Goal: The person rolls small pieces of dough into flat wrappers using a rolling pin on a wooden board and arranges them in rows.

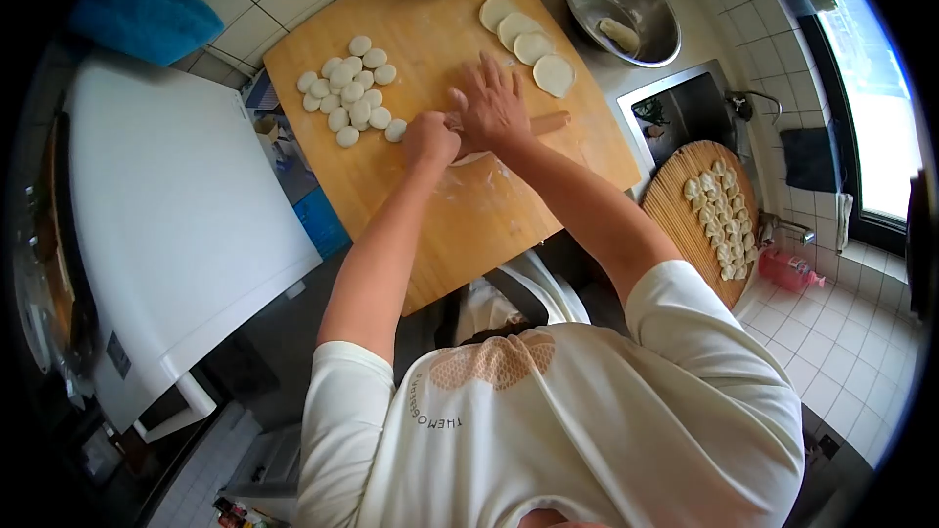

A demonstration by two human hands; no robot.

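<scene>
Rolling pin (551,123), wooden, centre of frame, over a dough piece (473,159) on a wooden board (469,235). Right hand (492,110): fingers extended, released, laid across the pin. Left hand (432,141): fingers curled near the pin's left end; grip cannot be told. Dough lumps (353,92), upper left. Flat rounds (533,48), four, upper centre. Metal bowl (650,0), upper right.

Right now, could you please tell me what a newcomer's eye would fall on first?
Probably the right hand, spread over a rolling pin on the wooden board, the left hand beside it. Then perhaps the dough pieces at the board's left, and the dumplings on a round mat, far right.
</scene>
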